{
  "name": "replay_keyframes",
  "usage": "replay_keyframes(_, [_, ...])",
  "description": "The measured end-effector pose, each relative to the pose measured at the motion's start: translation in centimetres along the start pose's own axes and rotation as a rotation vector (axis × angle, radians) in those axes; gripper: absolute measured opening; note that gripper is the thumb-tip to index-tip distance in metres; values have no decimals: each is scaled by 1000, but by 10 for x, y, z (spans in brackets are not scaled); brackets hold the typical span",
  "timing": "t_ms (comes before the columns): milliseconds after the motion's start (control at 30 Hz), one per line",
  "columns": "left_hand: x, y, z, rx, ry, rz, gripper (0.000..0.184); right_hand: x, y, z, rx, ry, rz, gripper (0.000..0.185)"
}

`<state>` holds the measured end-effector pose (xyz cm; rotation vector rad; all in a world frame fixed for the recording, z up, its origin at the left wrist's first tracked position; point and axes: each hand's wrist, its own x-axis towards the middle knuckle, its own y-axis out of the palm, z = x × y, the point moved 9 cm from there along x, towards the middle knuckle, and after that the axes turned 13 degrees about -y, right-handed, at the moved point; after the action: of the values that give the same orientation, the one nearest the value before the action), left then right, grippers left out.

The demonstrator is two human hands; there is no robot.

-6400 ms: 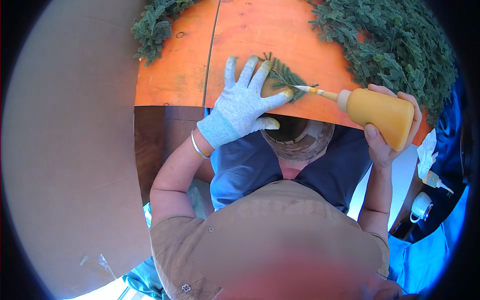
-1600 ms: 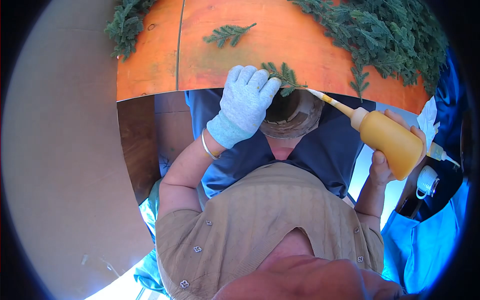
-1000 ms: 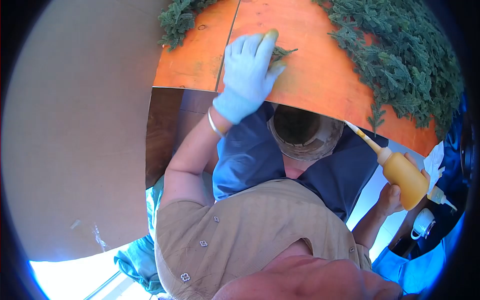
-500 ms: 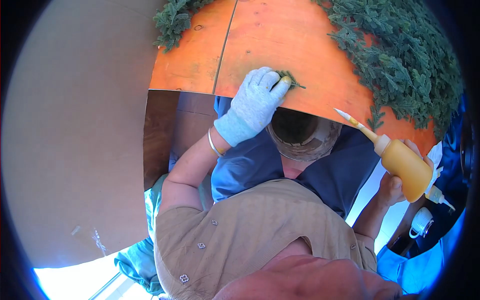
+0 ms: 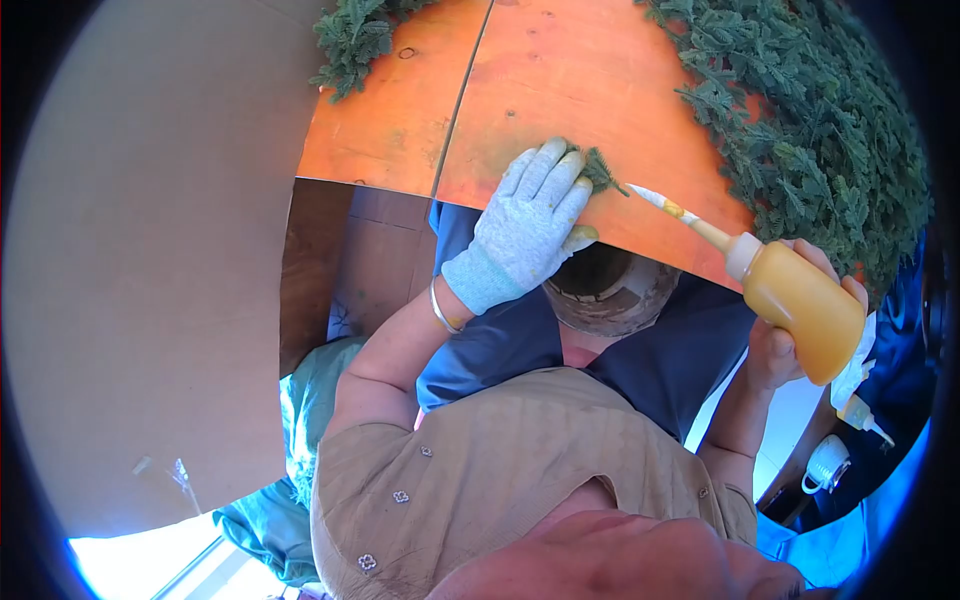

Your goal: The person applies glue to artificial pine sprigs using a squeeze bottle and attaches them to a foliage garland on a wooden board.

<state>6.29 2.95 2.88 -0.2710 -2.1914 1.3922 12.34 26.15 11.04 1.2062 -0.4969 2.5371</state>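
My left hand (image 5: 533,218), in a pale grey glove with yellow-stained fingertips, lies over a small green sprig (image 5: 601,171) near the front edge of the orange board (image 5: 560,70). Its fingers are stretched out, and they cover part of the sprig. My bare right hand (image 5: 780,350) is wrapped round a yellow squeeze bottle (image 5: 805,310), tilted with its long nozzle pointing up and left. The nozzle's white tip is close to the sprig's stem end; whether they touch I cannot tell.
A big pile of green sprigs (image 5: 830,130) covers the board's right side, with a smaller clump (image 5: 357,45) at upper left. Below the board's edge is a round container (image 5: 620,300). A white cup (image 5: 826,463) and a small bottle (image 5: 862,418) are at lower right. Brown cardboard (image 5: 150,260) fills the left.
The bottle in my right hand has moved up and left, bringing its nozzle close to the sprig. My left hand has flattened over the sprig and shifted slightly right.
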Motion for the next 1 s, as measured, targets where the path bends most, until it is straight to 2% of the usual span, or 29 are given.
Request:
replay_keyframes(100, [-1,-1,3,-82,-13,-25,55,-3,-2,-4,-5,23,-23,89])
replay_keyframes(400, [-4,0,9,50,-135,37,54,3,23,-8,52,23,44,86])
replay_keyframes(500, [-3,0,12,38,-139,60,54,-1,33,-16,180,19,66,88])
replay_keyframes(1000, [-4,2,14,67,-121,59,57,1,58,-16,217,-34,166,84])
